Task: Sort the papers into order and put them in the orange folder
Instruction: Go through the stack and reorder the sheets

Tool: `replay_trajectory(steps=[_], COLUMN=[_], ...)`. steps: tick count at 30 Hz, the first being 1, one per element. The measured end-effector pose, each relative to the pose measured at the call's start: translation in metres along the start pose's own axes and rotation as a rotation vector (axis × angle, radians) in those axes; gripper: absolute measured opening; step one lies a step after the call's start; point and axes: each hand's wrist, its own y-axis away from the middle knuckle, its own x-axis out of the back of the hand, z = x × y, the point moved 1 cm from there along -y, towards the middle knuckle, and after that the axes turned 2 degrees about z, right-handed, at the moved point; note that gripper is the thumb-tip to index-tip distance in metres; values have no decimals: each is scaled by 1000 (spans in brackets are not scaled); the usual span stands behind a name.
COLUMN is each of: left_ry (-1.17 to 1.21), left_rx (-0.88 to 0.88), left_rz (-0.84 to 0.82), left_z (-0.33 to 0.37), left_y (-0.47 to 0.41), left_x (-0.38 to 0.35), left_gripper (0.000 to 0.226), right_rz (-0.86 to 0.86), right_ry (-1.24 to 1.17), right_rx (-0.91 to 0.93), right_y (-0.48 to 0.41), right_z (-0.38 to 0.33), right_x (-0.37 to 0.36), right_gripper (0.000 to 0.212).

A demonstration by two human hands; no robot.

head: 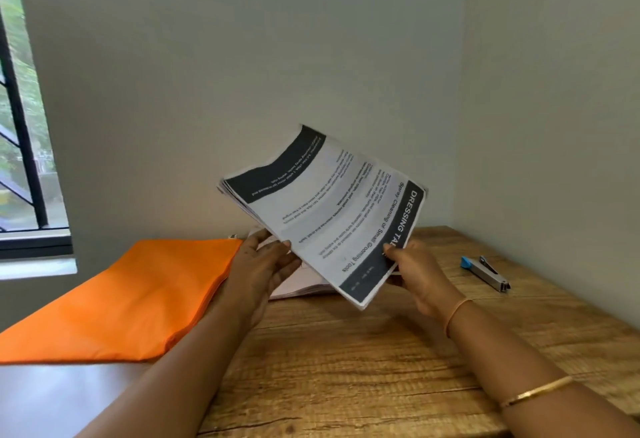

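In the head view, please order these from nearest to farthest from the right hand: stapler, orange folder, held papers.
1. held papers, pinched in the right hand
2. stapler, to its right
3. orange folder, far to the left

Folder (131, 299) left on table (381, 351), stapler (486, 273) right, papers (329, 209) between them above it
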Motion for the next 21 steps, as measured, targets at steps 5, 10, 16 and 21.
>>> replay_trajectory(steps=[5,10,16,21], left_ry=[113,281,-170,-758], left_rx=[-25,44,-64,-58], left_rz=[109,266,375,82], left_z=[4,12,13,7], left_y=[-5,-10,-16,-4], left_x=[7,12,27,14], left_gripper=[33,10,34,34], right_rz=[111,202,223,360], right_ry=[42,46,180,281], right_rx=[12,-9,117,301], right_y=[-10,-17,-17,-18], right_z=[-1,1,-6,-8], right_x=[16,29,34,43], right_gripper=[15,10,13,16])
